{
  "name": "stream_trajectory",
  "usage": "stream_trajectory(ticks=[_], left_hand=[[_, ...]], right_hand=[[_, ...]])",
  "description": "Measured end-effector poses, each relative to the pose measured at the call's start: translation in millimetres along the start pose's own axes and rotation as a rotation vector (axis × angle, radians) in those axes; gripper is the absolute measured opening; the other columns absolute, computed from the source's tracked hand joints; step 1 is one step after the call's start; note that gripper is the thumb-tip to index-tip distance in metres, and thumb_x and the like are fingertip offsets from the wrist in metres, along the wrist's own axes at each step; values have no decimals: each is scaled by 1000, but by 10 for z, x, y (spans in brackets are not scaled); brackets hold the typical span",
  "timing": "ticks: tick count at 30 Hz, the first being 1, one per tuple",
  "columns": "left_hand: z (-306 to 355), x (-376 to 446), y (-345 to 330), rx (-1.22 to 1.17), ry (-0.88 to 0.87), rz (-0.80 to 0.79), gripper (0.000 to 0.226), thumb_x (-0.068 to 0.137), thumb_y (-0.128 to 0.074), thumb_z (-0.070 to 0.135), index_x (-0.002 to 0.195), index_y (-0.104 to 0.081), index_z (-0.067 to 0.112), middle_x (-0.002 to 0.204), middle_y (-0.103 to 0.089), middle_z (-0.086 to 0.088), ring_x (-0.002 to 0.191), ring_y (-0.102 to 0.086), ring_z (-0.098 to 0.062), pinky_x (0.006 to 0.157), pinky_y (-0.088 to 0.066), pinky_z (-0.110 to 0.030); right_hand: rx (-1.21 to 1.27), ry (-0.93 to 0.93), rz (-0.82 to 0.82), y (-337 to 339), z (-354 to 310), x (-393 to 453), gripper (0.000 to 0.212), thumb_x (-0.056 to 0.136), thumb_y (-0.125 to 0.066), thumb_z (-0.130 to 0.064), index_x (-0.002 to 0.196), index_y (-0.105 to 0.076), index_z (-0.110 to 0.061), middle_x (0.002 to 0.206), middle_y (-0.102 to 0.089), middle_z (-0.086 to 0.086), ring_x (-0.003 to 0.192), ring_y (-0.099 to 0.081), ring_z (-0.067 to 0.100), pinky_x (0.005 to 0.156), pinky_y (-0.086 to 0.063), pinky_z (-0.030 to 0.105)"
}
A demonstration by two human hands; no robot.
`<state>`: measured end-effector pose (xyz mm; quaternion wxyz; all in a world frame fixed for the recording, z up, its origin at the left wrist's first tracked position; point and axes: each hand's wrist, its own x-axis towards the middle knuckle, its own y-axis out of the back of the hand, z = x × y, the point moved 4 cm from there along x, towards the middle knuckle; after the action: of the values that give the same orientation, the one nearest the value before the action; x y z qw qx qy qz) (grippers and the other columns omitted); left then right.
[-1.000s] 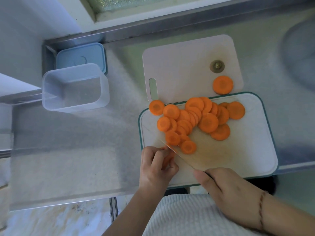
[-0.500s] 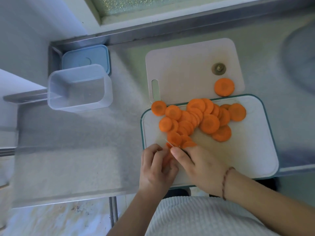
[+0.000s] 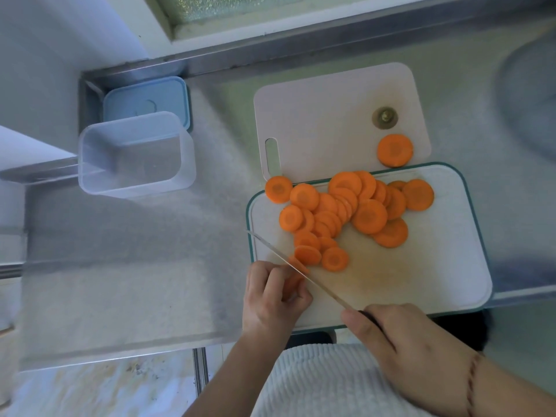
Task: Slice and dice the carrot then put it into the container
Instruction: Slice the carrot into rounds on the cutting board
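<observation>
The left hand point(image 3: 272, 299) pinches the carrot stub point(image 3: 293, 281) at the near-left of the green-rimmed board point(image 3: 445, 284). The right hand point(image 3: 403, 350) grips the knife point(image 3: 301, 273), blade against the stub. About twenty slices point(image 3: 346, 212) lie beyond. One container point(image 3: 135, 155) stands well left, one lid point(image 3: 147, 100) behind it. One second board point(image 3: 331, 115) carries a carrot end point(image 3: 395, 150).

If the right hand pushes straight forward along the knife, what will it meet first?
Probably the left hand and the carrot stub it pinches, which lie against the knife blade ahead of the right hand. Height is hard to judge from above.
</observation>
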<state>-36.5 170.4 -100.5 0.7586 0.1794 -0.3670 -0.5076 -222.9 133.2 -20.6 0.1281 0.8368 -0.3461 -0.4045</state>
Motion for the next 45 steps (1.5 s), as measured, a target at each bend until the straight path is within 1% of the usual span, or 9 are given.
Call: stream_trajectory(ticks=[5, 10, 13, 18, 22, 26, 29, 39, 45], left_hand=[[5, -5, -10, -18, 0, 0, 34, 70, -75, 1, 91, -54, 18, 89, -40, 5, 63, -50, -21, 54, -46, -28], [25, 0, -25, 3, -15, 38, 30, 76, -79, 10, 91, -55, 19, 86, -43, 2, 63, -51, -21, 56, -47, -25], [78, 13, -14, 7, -45, 29, 22, 90, -74, 23, 89, -53, 18, 86, -43, 3, 64, -49, -18, 55, -44, -21], [5, -32, 35, -42, -18, 1, 40, 69, -84, 2, 99, -59, 10, 100, -53, -4, 77, -59, -19, 63, -52, -25], [-23, -67, 22, -25, -3, -14, 47, 63, -88, 1, 99, -60, 11, 97, -57, -4, 76, -60, -19, 61, -53, -25], [-49, -65, 39, -28, -2, 8, 34, 70, -78, 6, 97, -59, 15, 90, -56, -3, 68, -59, -21, 56, -51, -30], [-39, -41, 36, -27, -11, 5, 31, 70, -74, 4, 93, -58, 17, 87, -53, -2, 64, -56, -21, 55, -49, -28], [-34, -18, 9, -33, -22, 14, 32, 70, -75, 2, 87, -53, 18, 73, -52, -9, 60, -50, -18, 50, -45, -25], [26, -18, 17, -39, -60, 25, 26, 81, -79, 16, 88, -54, 15, 91, -54, -3, 64, -58, -21, 52, -50, -27]], right_hand=[[-17, -27, -2, -36, -10, 35, 73, 76, -10, -82, 59, -45, -20, 56, -53, 2, 62, -53, 10, 59, -38, 22], [67, 22, -31, -222, -149, 430, 75, 83, -16, -77, 67, -55, -14, 55, -54, 0, 52, -51, 11, 62, -47, 37], [90, 66, -11, -318, -238, 692, 71, 86, -17, -75, 66, -55, -19, 53, -56, -1, 50, -54, 10, 51, -44, 28], [132, 68, 20, -193, -356, 632, 55, 87, -28, -60, 56, -46, -18, 46, -41, -8, 45, -43, 6, 49, -33, 17], [151, 152, 25, 20, -423, 357, 42, 91, -35, -51, 58, -54, -34, 46, -45, -13, 47, -44, 5, 49, -32, 16], [50, 116, 27, 36, -217, 168, 71, 83, -22, -79, 56, -46, -18, 51, -52, -3, 51, -50, 10, 54, -37, 23], [14, 79, 16, -11, -78, 98, 84, 70, -11, -92, 58, -48, -18, 59, -60, -5, 58, -55, 10, 56, -39, 21], [-17, -7, -48, -145, -107, 202, 70, 77, -14, -77, 62, -49, -18, 56, -55, -1, 57, -53, 11, 61, -41, 25], [25, 124, -32, -429, -177, 721, 78, 87, -11, -79, 81, -63, -20, 65, -65, 0, 59, -63, 10, 60, -54, 37]])
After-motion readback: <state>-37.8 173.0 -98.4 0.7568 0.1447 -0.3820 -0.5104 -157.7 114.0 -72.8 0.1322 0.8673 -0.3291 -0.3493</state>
